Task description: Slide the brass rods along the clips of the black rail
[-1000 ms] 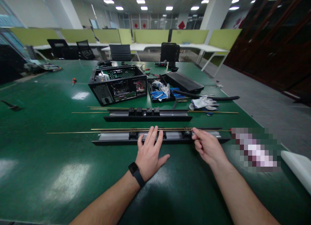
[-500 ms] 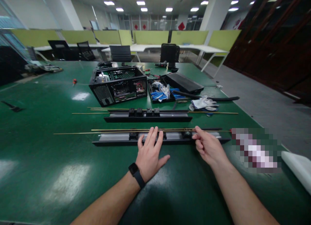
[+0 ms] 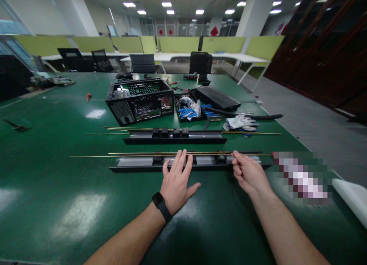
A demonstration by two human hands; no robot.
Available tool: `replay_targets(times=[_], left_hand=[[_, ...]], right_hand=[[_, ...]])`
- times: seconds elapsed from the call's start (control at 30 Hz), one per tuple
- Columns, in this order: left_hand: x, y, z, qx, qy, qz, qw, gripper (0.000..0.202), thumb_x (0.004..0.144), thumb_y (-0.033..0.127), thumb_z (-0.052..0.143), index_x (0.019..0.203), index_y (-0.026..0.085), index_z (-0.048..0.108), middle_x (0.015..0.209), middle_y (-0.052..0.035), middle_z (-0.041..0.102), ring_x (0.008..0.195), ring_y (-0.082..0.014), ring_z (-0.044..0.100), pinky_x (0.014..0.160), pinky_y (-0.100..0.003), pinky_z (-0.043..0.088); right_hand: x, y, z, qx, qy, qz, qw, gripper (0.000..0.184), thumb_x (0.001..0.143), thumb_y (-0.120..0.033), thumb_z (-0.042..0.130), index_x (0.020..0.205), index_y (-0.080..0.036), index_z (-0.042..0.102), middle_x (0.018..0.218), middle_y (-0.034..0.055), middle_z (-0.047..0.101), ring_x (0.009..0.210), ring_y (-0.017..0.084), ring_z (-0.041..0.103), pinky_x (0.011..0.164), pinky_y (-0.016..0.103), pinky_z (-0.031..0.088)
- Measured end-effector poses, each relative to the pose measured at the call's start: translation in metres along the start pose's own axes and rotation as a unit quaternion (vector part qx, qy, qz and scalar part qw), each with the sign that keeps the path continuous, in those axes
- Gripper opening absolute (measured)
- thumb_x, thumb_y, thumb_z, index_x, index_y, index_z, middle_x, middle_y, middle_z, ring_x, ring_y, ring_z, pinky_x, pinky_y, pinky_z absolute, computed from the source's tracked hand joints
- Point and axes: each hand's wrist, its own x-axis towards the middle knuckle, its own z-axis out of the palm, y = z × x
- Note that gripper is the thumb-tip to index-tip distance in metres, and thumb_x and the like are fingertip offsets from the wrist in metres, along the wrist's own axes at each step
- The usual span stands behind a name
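My left hand (image 3: 177,183), with a dark watch on its wrist, lies with fingers spread over the middle of the nearer long black rail (image 3: 137,168). Its fingertips rest at the thin brass rods that run lengthwise above the rail. In a pinch near the rail's right end, my right hand (image 3: 250,174) holds a thin brass rod (image 3: 88,156), whose left end sticks out well past the rail. Small black blocks (image 3: 220,158) sit in the rail's pale channel; one is partly hidden by my left fingers.
Behind lies a second rail (image 3: 174,141) with several black blocks and more brass rods. Farther back are an open black computer case (image 3: 140,102), a tray (image 3: 190,118) with gloves, and a white glove (image 3: 241,122). A blurred patch (image 3: 304,179) covers something on the right.
My right hand has moved slightly to the right, and the brass rod's left end has slid right with it. My left hand stays in place on the rail.
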Motion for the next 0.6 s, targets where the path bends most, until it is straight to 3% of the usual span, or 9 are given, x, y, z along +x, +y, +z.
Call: replay_targets(times=[0.27, 0.6], left_hand=[[0.0000, -0.0006, 0.0006, -0.003, 0.003, 0.000, 1.000, 0.082, 0.085, 0.047, 0.066, 0.153, 0.016, 0.032, 0.163, -0.0163, 0.023, 0.151, -0.0317, 0.020, 0.116, -0.055, 0.023], [-0.0006, 0.0001, 0.0021, 0.002, 0.006, 0.000, 1.000, 0.086, 0.083, 0.049, 0.068, 0.154, 0.016, 0.031, 0.163, -0.0162, 0.023, 0.151, -0.0323, 0.021, 0.116, -0.056, 0.024]], right_hand=[[-0.0019, 0.0023, 0.0015, 0.005, -0.016, 0.004, 1.000, 0.028, 0.074, -0.035, 0.084, 0.081, -0.015, 0.065, 0.063, 0.0002, 0.063, 0.032, 0.003, 0.038, 0.022, 0.012, 0.023], [-0.0016, 0.0059, 0.0041, -0.024, -0.017, -0.004, 1.000, 0.035, 0.068, -0.037, 0.088, 0.069, -0.015, 0.061, 0.061, -0.0012, 0.061, 0.031, 0.002, 0.037, 0.021, 0.012, 0.024]])
